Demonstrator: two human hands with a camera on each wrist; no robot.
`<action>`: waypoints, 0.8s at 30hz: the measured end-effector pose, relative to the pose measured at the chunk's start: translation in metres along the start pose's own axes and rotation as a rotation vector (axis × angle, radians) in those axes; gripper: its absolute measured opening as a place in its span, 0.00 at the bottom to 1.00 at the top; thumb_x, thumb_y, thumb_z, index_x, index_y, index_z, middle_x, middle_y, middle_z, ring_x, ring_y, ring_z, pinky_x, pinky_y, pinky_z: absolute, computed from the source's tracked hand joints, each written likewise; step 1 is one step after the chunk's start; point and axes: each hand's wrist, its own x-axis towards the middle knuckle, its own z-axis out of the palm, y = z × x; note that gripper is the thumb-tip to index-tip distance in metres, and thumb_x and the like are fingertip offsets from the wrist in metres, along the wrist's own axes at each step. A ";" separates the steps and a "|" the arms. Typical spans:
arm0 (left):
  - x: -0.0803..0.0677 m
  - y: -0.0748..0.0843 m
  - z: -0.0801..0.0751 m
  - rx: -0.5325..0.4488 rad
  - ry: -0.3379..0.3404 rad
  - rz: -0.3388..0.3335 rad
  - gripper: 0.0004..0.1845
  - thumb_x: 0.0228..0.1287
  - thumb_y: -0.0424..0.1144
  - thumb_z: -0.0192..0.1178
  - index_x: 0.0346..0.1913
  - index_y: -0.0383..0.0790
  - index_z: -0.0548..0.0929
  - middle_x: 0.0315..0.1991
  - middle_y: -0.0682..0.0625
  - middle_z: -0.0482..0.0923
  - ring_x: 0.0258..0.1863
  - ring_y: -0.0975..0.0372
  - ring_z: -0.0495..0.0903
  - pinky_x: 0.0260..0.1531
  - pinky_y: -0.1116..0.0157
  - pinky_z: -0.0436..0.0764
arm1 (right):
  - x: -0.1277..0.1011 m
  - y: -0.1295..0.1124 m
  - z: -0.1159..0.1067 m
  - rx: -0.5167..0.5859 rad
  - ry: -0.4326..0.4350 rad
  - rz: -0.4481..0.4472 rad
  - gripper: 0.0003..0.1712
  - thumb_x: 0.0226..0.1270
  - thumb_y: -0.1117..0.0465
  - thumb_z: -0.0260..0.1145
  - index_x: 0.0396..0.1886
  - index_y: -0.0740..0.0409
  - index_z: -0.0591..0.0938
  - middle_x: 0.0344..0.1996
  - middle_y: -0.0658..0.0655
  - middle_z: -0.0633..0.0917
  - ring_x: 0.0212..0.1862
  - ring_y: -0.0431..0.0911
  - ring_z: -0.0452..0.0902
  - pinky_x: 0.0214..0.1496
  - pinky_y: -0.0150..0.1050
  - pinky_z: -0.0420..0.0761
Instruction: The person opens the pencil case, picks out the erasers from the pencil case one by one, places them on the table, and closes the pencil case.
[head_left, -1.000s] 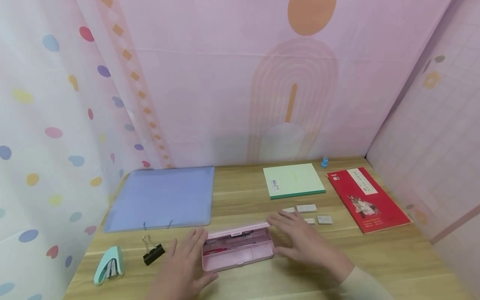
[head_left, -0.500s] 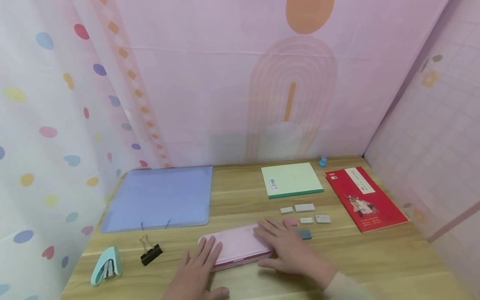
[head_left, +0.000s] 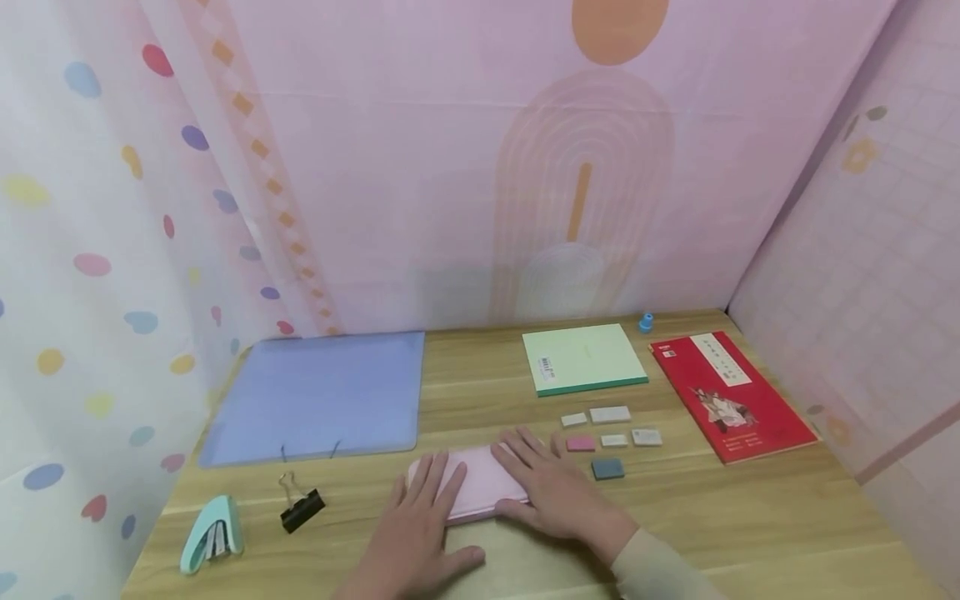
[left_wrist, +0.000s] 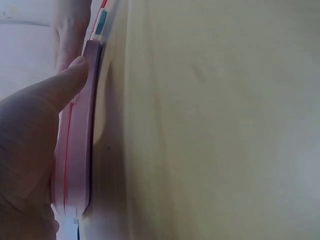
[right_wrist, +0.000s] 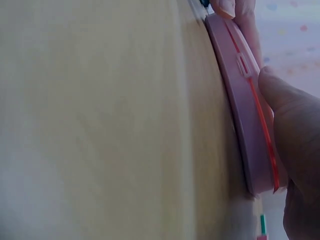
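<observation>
A: How are the hands placed?

B: Both lie palm down on the pink pencil case (head_left: 474, 487), near the front edge of the wooden desk (head_left: 750, 517). The left hand (head_left: 416, 533) covers its left end with the fingers straight and spread, pointing toward about 1 o'clock. In the left wrist view its thumb (left_wrist: 60, 90) presses against the case's front edge.

A: And the other?

B: The right hand (head_left: 551, 487) covers the right end, fingers straight and fanned toward 11 o'clock. In the right wrist view its thumb (right_wrist: 282, 100) also rests on the case's side. Neither hand curls round anything; both are flat and pressing.

A: Which way does the case run?

B: Its long axis runs roughly from 9 to 3 o'clock, with the right end slightly nearer the person. It lies flat on the desk, lid down; the wrist views show a thin red seam between lid and base.

A: What is inside it?

B: I cannot tell with the lid down.

A: What lies around it?

B: At about 2 o'clock sits a cluster of small erasers (head_left: 611, 427), white, pink and dark grey-blue. Beyond them is a green notebook (head_left: 583, 358), and to its right a red book (head_left: 731, 396). At 10 o'clock is a blue folder (head_left: 318, 396). At 9 o'clock are a black binder clip (head_left: 300, 508) and a mint stapler (head_left: 213, 533).
</observation>
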 end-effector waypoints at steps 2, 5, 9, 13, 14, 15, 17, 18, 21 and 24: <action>0.010 0.001 0.000 -0.006 0.005 0.003 0.57 0.50 0.79 0.48 0.77 0.46 0.52 0.76 0.42 0.44 0.75 0.48 0.43 0.67 0.39 0.52 | 0.003 0.007 -0.003 0.003 -0.014 0.021 0.45 0.67 0.27 0.40 0.77 0.45 0.55 0.76 0.51 0.53 0.76 0.53 0.42 0.69 0.68 0.48; 0.023 0.001 0.002 -0.008 0.024 0.008 0.56 0.51 0.78 0.51 0.76 0.46 0.52 0.76 0.42 0.45 0.74 0.48 0.44 0.67 0.39 0.52 | 0.006 0.015 -0.008 0.011 -0.033 0.042 0.45 0.67 0.27 0.41 0.77 0.45 0.55 0.76 0.52 0.53 0.76 0.54 0.42 0.70 0.67 0.46; 0.032 0.002 0.003 -0.005 0.033 0.016 0.56 0.51 0.76 0.53 0.76 0.46 0.53 0.76 0.41 0.46 0.74 0.47 0.45 0.67 0.39 0.53 | 0.007 0.020 -0.009 0.005 -0.043 0.059 0.44 0.68 0.28 0.41 0.77 0.45 0.55 0.76 0.51 0.53 0.76 0.53 0.42 0.70 0.66 0.44; 0.033 0.004 0.003 0.001 0.024 0.027 0.56 0.51 0.76 0.54 0.76 0.45 0.53 0.76 0.41 0.45 0.74 0.46 0.46 0.67 0.40 0.53 | 0.005 0.021 -0.008 0.010 -0.048 0.072 0.45 0.68 0.28 0.41 0.77 0.45 0.54 0.76 0.51 0.52 0.76 0.52 0.40 0.71 0.66 0.44; 0.034 0.005 0.003 0.003 0.024 0.029 0.56 0.50 0.76 0.54 0.76 0.45 0.53 0.76 0.40 0.45 0.74 0.46 0.46 0.67 0.40 0.53 | 0.005 0.022 -0.008 0.009 -0.050 0.076 0.45 0.68 0.28 0.41 0.77 0.45 0.54 0.76 0.51 0.52 0.76 0.52 0.39 0.71 0.66 0.44; 0.034 0.005 0.003 0.004 0.025 0.030 0.56 0.50 0.76 0.54 0.76 0.45 0.53 0.76 0.40 0.45 0.74 0.46 0.46 0.67 0.40 0.53 | 0.005 0.022 -0.007 0.008 -0.050 0.080 0.45 0.68 0.28 0.41 0.77 0.44 0.54 0.76 0.51 0.52 0.76 0.52 0.39 0.71 0.66 0.44; 0.035 0.004 0.003 0.003 0.030 0.029 0.57 0.50 0.76 0.54 0.76 0.45 0.53 0.76 0.40 0.45 0.74 0.46 0.45 0.67 0.40 0.53 | 0.006 0.023 -0.006 0.005 -0.054 0.086 0.45 0.67 0.27 0.40 0.77 0.44 0.53 0.76 0.51 0.52 0.76 0.51 0.38 0.71 0.66 0.44; 0.036 0.004 0.003 0.002 0.033 0.028 0.57 0.50 0.76 0.54 0.76 0.45 0.53 0.76 0.40 0.45 0.74 0.46 0.45 0.67 0.40 0.53 | 0.007 0.023 -0.006 0.005 -0.057 0.091 0.45 0.67 0.27 0.40 0.77 0.43 0.53 0.76 0.50 0.52 0.76 0.51 0.38 0.71 0.66 0.43; 0.038 0.001 0.006 0.003 0.035 0.029 0.56 0.51 0.75 0.54 0.76 0.46 0.53 0.76 0.41 0.44 0.74 0.46 0.44 0.67 0.39 0.53 | 0.009 0.025 -0.006 0.005 -0.066 0.098 0.45 0.67 0.26 0.40 0.77 0.43 0.53 0.76 0.49 0.51 0.76 0.51 0.37 0.71 0.65 0.43; 0.039 -0.004 0.009 0.011 0.042 0.037 0.54 0.52 0.75 0.54 0.76 0.47 0.53 0.76 0.41 0.45 0.74 0.46 0.44 0.67 0.39 0.52 | 0.009 0.027 -0.007 0.018 -0.069 0.100 0.46 0.67 0.26 0.40 0.77 0.44 0.53 0.76 0.50 0.51 0.76 0.52 0.38 0.71 0.66 0.43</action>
